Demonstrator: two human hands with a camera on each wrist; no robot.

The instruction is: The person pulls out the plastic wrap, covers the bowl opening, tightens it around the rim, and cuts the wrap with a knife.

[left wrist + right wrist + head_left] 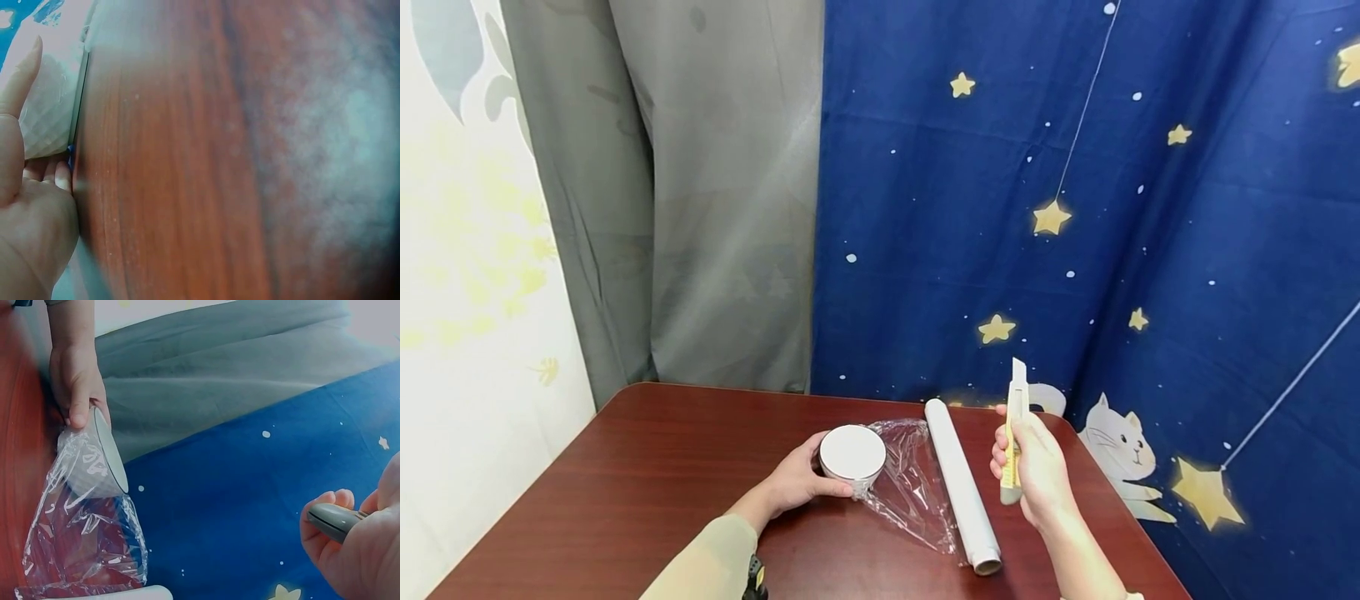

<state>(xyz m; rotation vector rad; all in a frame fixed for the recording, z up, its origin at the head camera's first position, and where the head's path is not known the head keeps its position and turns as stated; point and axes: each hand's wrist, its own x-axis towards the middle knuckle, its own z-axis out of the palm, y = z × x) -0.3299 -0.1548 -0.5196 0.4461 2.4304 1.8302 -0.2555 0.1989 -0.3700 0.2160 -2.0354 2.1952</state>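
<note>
My left hand holds a white bowl on the table, its thumb on the near side and its other fingers at the far side. A quilted pattern shows on the bowl's wall in the left wrist view. Clear cling film stretches from the bowl to a long white roll of film lying to its right. Right of the roll, my raised right hand grips a yellow and white utility knife, its tip pointing up. In the right wrist view the knife's grey butt end sticks out of the fist.
The reddish-brown wooden table reaches back to a grey curtain and a blue star-patterned curtain. A white patterned curtain hangs at the left. The roll's near end lies close to the front of the view.
</note>
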